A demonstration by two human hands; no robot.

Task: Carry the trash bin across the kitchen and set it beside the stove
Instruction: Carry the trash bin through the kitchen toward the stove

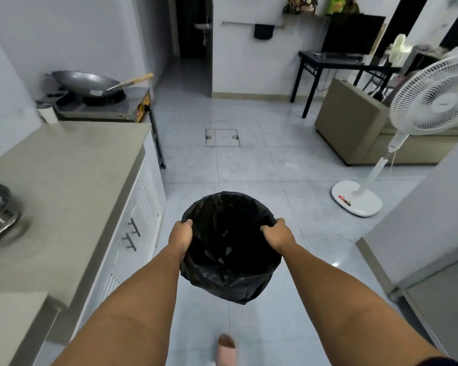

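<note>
The trash bin [229, 249], round and lined with a black plastic bag, hangs in front of me above the tiled floor. My left hand [181, 235] grips its left rim and my right hand [276, 236] grips its right rim. The bin's inside looks dark and I cannot tell what it holds. The stove [103, 107], a steel unit on a metal stand, stands ahead on the left past the counter, with a large wok [86, 83] on its burner.
A beige counter [64, 186] with white cabinets runs along my left. A white standing fan [381, 165] is on the right, with a beige cabinet and black table behind it. A floor hatch [222, 137] lies ahead. My slippered foot [226, 350] shows below.
</note>
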